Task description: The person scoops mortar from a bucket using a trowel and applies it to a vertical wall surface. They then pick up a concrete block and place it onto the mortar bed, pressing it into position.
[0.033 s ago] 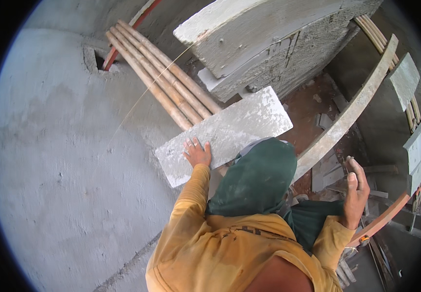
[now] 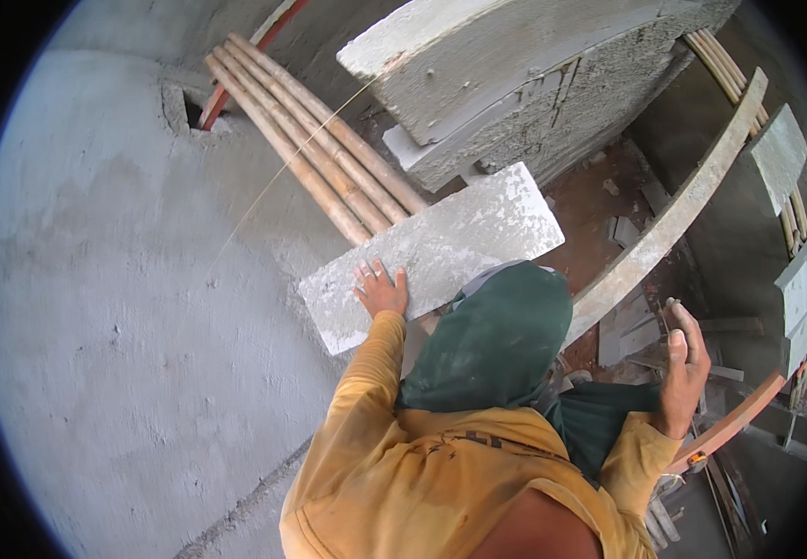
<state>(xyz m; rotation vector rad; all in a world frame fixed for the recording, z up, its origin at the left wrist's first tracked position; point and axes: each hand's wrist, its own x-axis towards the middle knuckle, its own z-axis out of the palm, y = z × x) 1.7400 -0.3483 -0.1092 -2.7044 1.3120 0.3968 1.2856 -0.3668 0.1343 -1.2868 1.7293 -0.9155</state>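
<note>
My left hand point(image 2: 382, 289) lies on a pale grey, rectangular lightweight block point(image 2: 450, 244), palm down with its fingers spread. The block is set slantwise in front of me, one end close to the wall and the other toward the middle. My right hand point(image 2: 686, 368) is raised to the right, beside my bent knee. Its fingers are loosely curved and the thumb stands apart from them; I can make out nothing held. Just beyond the block, several bamboo poles point(image 2: 315, 140) run away toward the far left and reach its edge.
A rough grey plastered wall point(image 2: 124, 307) fills the left. Large blocks form a wall point(image 2: 534, 84) ahead, with a thin string point(image 2: 296, 154) stretched near it. On the right a long plank point(image 2: 669, 224) crosses above a lower floor point(image 2: 599, 200) strewn with debris. Board pieces point(image 2: 806, 284) stand farther right.
</note>
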